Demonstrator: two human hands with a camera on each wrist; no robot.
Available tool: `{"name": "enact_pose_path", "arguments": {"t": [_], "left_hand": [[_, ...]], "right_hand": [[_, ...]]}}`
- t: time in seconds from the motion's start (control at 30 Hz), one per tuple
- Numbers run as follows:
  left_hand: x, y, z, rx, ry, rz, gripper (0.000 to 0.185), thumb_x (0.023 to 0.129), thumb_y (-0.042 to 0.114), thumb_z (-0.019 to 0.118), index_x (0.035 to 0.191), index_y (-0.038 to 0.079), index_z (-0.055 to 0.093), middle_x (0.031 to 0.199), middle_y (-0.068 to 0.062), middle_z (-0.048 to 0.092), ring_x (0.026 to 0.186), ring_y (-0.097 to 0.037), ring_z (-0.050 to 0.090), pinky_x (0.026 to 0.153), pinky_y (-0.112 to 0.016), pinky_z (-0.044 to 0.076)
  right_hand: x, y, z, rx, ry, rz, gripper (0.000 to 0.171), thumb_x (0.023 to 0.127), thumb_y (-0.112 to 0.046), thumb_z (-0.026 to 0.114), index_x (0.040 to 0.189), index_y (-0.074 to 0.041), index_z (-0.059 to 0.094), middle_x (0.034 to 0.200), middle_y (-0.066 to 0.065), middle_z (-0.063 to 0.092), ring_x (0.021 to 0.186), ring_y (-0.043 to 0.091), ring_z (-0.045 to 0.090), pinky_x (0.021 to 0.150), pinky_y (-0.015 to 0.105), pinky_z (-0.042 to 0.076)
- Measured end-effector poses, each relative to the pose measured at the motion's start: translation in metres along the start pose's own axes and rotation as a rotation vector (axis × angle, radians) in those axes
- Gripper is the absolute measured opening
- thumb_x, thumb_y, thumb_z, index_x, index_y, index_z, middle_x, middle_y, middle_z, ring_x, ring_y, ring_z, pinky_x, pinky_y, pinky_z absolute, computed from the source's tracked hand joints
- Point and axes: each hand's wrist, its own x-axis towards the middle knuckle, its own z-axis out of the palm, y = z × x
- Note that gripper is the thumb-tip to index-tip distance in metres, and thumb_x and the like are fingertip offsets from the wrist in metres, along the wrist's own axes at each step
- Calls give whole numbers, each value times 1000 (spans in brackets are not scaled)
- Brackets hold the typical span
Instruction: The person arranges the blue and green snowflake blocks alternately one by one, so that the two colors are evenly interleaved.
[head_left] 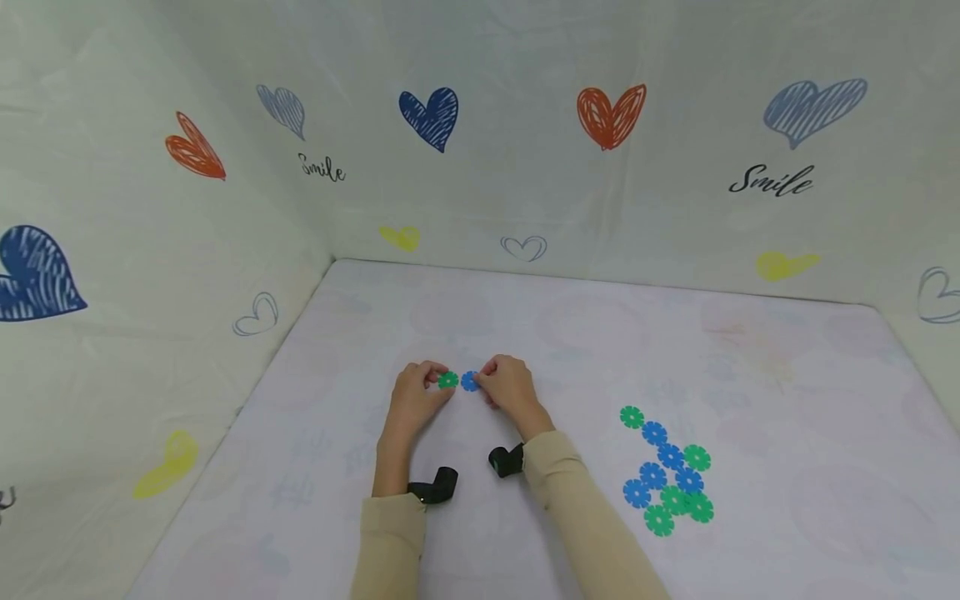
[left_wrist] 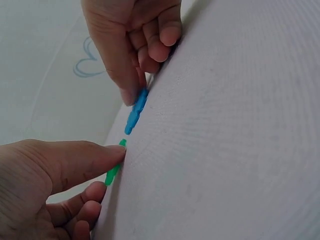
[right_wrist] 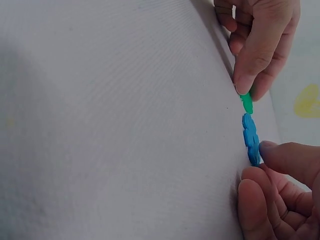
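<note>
Legible text: the script word "Smile", twice, printed on the backdrop cloth [head_left: 525,167] — once beyond and left of the grip, once beyond and right. No other lettering readable.

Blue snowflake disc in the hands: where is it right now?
Head view: the blue disc sits mid-table, pinched by the right hand, edge to edge with the green disc in the left hand. The loose disc pile lies to the right.

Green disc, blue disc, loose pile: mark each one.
green disc [head_left: 447,380], head view, its visible face beside the left hand's fingers
blue disc [head_left: 469,381], head view, its exposed left half
loose pile [head_left: 670,471], head view, a disc near the middle
</note>
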Motion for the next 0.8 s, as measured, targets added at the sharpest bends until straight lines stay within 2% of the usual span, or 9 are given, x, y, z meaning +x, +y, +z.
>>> {"name": "enact_pose_path", "arguments": {"t": [0.1,0.33,0.8], "left_hand": [[0,-1,0,-2,0,5,29,78,15,71,105,7,64,88,-7,52,83,-20,45,72,-31,35],[1,-2,0,-4,-6,-1,29,78,15,71,106,7,64,89,-7,53,85,-20,45,73,-31,35],[0,-1,1,8,-6,-3,29,79,16,71,106,8,64,89,-7,52,85,-20,44,73,-31,35]], "right_hand": [[-1,1,0,-25,-12,-13,20,84,-24,67,88,-6,60,55,1,54,42,10,48,47,23,41],[0,2,0,-188,-30,-99,32,79,-30,71,102,-11,59,78,2,56,68,15,50,62,27,38],[-3,1,3,-230,-15,-151,32,76,-26,74,102,-12,60,74,2,56,68,16,50,63,29,39]]}}
